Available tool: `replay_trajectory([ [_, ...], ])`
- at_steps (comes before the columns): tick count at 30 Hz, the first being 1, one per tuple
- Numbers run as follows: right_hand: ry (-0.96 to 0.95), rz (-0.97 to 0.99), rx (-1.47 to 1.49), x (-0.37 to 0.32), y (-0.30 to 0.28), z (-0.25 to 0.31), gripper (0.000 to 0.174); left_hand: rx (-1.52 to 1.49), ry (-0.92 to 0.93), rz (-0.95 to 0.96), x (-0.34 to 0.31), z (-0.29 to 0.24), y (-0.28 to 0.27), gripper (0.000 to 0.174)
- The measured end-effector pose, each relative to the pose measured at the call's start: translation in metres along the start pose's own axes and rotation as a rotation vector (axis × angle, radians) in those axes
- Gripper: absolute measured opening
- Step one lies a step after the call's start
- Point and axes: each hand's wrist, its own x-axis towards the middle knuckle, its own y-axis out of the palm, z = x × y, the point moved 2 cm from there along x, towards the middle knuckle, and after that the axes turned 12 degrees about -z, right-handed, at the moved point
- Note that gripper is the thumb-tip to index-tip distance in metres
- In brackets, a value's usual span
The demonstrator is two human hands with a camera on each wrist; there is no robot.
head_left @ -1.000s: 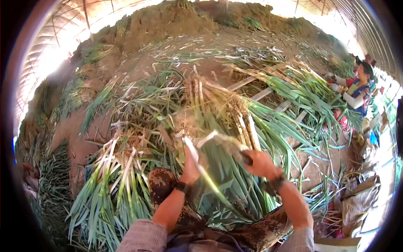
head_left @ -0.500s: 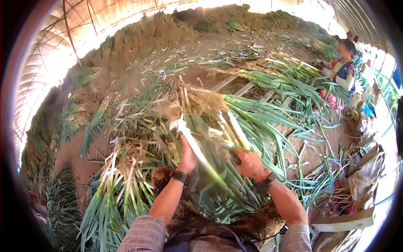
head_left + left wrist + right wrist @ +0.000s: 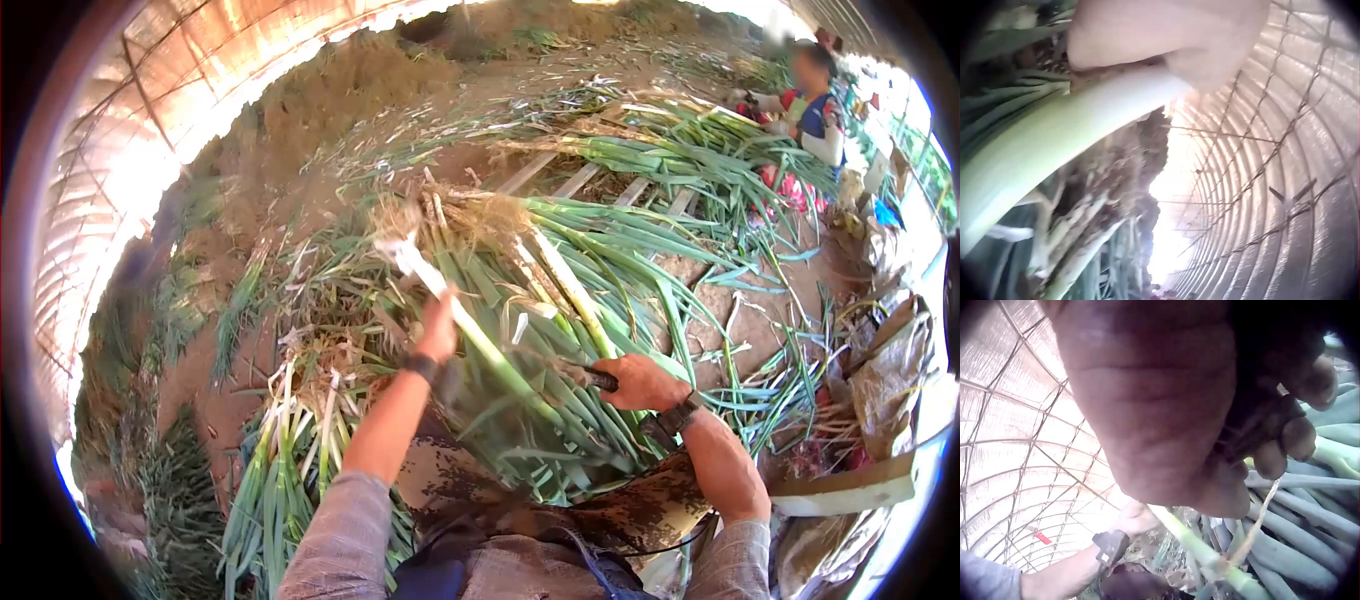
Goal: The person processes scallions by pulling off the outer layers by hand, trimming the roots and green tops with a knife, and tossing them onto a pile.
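My left hand (image 3: 437,325) grips one long leek (image 3: 478,345) by its pale stalk, the white root end pointing up and away. In the left wrist view, the curled fingers of that hand (image 3: 1166,31) lie over the white stalk (image 3: 1054,131). To the right, my right hand (image 3: 645,383) holds a tool by its dark handle (image 3: 602,380); its front end is blurred. Fingers curl around the dark handle in the right wrist view, where the leek (image 3: 1191,540) passes below the hand. A heap of leeks (image 3: 610,250) with dry roots lies beneath both hands.
A smaller bunch of leeks (image 3: 290,440) lies at the left by my knee. Wooden slats (image 3: 577,181) show under another heap at the back right, where a person (image 3: 815,115) sits. A pale board (image 3: 845,487) and crumpled sacking (image 3: 890,385) are at the right.
My left hand has shifted up and left with the leek. My right hand has moved away from it to the right. The pale blurred strip between the hands is gone. The head view has tilted.
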Motion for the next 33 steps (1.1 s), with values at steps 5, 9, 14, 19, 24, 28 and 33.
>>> replay_trajectory([
  [5, -0.018, 0.054, -0.054, -0.009, 0.01, -0.008, 0.024, 0.12, -0.511, -0.11, -0.059, 0.046, 0.004, 0.043],
  [9, -0.02, 0.009, 0.068, -0.016, -0.004, -0.007, 0.036, -0.138, -0.099, 0.021, -0.002, -0.041, 0.012, 0.035],
  [14, -0.054, -0.052, 0.067, -0.016, -0.01, 0.003, 0.03, 0.003, -0.053, 0.049, -0.008, -0.128, 0.026, 0.039],
  [19, -0.064, 0.001, -0.007, -0.013, 0.006, 0.004, 0.025, -0.041, -0.434, 0.005, -0.039, -0.039, 0.016, 0.028],
  [24, -0.24, -0.175, -0.032, -0.012, 0.004, 0.017, 0.031, -0.656, -0.284, 0.412, -0.049, -0.121, 0.029, 0.04],
  [28, -0.276, -0.19, -0.103, -0.01, 0.014, 0.018, 0.033, -0.158, -0.25, -0.027, -0.007, -0.092, 0.015, 0.042],
  [33, -0.236, -0.235, -0.173, -0.011, 0.03, 0.013, 0.03, -0.365, -0.359, 0.186, -0.024, -0.096, 0.027, 0.042],
])
